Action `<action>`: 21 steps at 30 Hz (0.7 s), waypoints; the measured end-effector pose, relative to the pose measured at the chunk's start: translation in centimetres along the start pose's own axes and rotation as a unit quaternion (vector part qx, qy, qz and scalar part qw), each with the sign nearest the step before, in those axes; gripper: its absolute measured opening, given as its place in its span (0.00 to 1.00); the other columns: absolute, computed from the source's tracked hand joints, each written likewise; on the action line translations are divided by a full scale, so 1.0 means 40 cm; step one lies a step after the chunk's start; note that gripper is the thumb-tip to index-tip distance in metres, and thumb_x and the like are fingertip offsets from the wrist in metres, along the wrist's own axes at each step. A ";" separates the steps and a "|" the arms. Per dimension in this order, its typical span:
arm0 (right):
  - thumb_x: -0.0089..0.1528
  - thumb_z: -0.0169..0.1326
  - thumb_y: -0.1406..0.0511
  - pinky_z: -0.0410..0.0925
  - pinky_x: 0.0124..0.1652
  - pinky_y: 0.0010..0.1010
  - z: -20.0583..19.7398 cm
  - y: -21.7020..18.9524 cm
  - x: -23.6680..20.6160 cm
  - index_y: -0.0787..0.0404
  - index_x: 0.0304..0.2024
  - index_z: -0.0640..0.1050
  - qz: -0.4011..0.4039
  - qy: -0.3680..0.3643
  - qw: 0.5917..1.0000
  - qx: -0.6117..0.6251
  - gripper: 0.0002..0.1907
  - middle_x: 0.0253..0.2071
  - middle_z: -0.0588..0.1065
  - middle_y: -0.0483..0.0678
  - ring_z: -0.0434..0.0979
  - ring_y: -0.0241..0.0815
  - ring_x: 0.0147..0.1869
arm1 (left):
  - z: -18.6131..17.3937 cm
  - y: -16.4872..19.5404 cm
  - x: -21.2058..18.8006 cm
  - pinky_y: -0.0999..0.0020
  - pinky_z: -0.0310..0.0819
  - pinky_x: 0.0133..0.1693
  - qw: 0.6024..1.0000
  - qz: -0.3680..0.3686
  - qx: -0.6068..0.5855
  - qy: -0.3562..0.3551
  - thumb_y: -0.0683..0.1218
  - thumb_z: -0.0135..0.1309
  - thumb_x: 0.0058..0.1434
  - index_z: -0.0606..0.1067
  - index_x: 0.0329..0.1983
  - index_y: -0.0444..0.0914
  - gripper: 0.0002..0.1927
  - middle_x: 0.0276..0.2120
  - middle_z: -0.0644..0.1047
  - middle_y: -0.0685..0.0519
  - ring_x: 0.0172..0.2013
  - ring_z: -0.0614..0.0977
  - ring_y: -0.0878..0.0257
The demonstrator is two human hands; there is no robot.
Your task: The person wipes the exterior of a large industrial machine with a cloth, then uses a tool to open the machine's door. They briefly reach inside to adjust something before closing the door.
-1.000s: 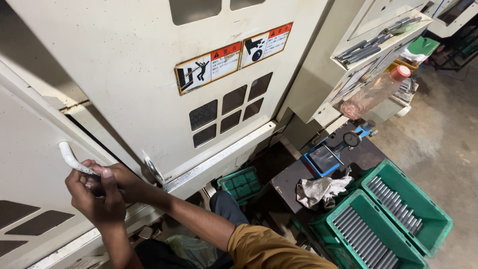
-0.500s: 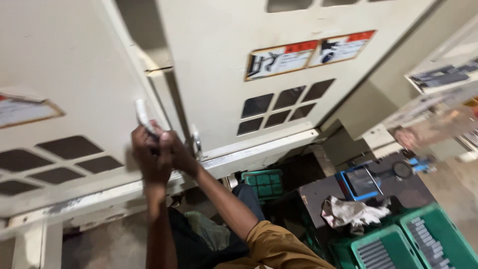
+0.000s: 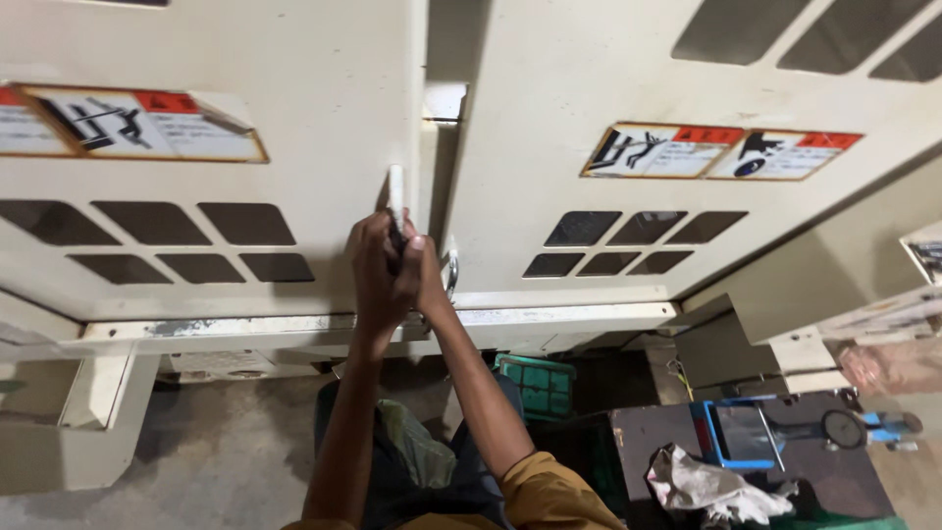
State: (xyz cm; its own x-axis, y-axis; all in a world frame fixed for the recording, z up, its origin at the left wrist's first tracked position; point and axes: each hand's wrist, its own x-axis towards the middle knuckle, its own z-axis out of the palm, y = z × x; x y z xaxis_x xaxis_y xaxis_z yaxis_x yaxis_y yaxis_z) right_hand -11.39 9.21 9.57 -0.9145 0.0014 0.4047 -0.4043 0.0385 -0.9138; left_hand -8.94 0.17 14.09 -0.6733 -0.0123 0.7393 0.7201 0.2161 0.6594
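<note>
A dark low table on the concrete floor carries a crumpled rag and a blue gauge stand.

One head view: my camera looks steeply down and forward, close against the cream machine doors, floor below.

A narrow dark gap runs between the cream sliding metal door on the left and the cream fixed panel on the right, too slim for more than fingers. Both hands fill the spot around the white bar handle. Below, bare concrete floor lies open at left, while a green plastic crate and a dark cluttered worktable crowd the right.
</note>
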 end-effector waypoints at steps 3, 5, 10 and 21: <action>0.71 0.35 0.49 0.65 0.26 0.24 -0.003 -0.013 -0.003 0.63 0.52 0.73 -0.063 0.011 0.997 -0.046 0.27 0.26 0.69 0.39 0.69 0.30 0.26 | 0.007 0.001 0.005 0.64 0.76 0.37 1.000 -0.006 0.015 -0.012 0.46 0.51 0.70 0.70 0.54 0.34 0.14 0.41 0.75 0.47 0.33 0.75 0.62; 0.73 0.24 0.48 0.61 0.29 0.22 -0.003 -0.024 -0.005 0.61 0.51 0.75 -0.102 0.029 0.994 -0.021 0.32 0.27 0.67 0.37 0.66 0.28 0.29 | 0.004 0.012 0.011 0.63 0.75 0.30 0.996 -0.088 -0.004 -0.034 0.46 0.52 0.65 0.71 0.54 0.31 0.18 0.41 0.75 0.44 0.27 0.75 0.59; 0.72 0.44 0.57 0.66 0.30 0.29 0.013 -0.057 -0.002 0.67 0.44 0.73 -0.125 0.053 0.990 -0.043 0.18 0.31 0.73 0.45 0.74 0.36 0.33 | -0.022 0.054 0.037 0.58 0.79 0.47 0.999 -0.017 -0.022 -0.020 0.47 0.53 0.69 0.70 0.54 0.29 0.18 0.44 0.78 0.41 0.44 0.83 0.52; 0.75 0.26 0.47 0.62 0.24 0.28 0.044 0.019 0.041 0.65 0.29 0.76 -0.024 -0.005 1.000 0.010 0.38 0.23 0.72 0.45 0.72 0.34 0.25 | -0.083 0.029 0.076 0.56 0.76 0.43 0.999 -0.007 0.036 0.002 0.47 0.50 0.71 0.74 0.46 0.31 0.12 0.40 0.78 0.42 0.40 0.81 0.51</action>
State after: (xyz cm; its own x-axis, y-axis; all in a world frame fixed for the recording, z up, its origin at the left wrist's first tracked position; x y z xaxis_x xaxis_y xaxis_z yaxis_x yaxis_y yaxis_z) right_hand -13.24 7.47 9.47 -0.8938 -0.0109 0.4484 -0.4485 0.0189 -0.8936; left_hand -9.60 -2.88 17.56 -0.6819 -0.0194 0.7312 0.6970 0.2859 0.6576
